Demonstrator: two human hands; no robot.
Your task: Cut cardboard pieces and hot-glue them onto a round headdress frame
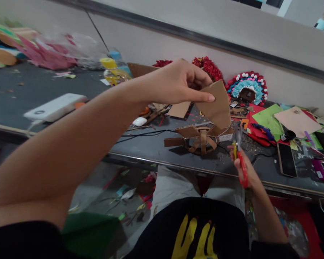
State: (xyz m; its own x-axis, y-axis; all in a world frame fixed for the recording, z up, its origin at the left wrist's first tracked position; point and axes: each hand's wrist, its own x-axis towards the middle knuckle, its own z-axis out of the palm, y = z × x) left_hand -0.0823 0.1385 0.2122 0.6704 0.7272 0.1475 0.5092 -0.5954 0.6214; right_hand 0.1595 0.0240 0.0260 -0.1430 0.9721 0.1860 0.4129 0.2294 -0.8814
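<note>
My left hand (178,82) is raised above the dark table (151,147), its thumb and fingers pinched on a flat brown cardboard piece (217,106) that hangs down from them. My right hand (245,167) is lower, at the table's front edge, closed round the red and yellow handles of a pair of scissors (240,158) whose blades point up toward the cardboard. Just below the held piece, a cardboard wheel-like shape with strips (201,138) lies on the table.
Coloured paper sheets (270,120), a phone (286,158), a paper-flower headpiece (248,88) and red flower clusters (209,66) crowd the right and back. A white device (55,107), cables and a glue bottle (115,70) lie to the left. Scraps litter the floor.
</note>
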